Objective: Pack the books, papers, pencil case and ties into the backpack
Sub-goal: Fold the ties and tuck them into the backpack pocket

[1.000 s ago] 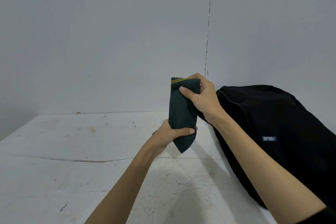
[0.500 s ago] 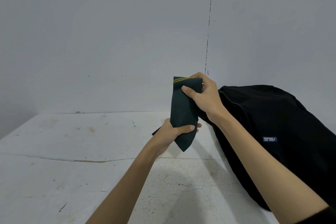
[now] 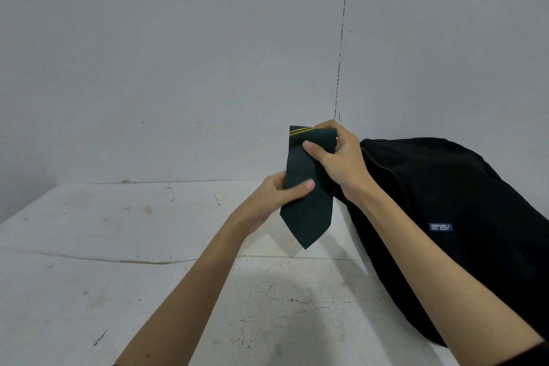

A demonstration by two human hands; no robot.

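Head view: two bare forearms reach forward over a white, scuffed worktop set against a grey wall.
Left hand: raised above the worktop, thumb laid across the front of a folded tie at its middle, the other fingers curled behind it out of sight.
Right hand: higher up, thumb pressed on the front of the tie near its top fold, fingers curled over the top edge and round the back.
Tie: one, dark green, with two thin yellow stripes near the top; held upright in the air between both hands, pointed tip hanging down, clear of the worktop.
Backpack: one, black, lying on the worktop to the right, just behind the right wrist, with a small blue label on its side.
Backpack contents: cannot tell; no opening shows from here.
Count: two hands, one tie, one backpack.
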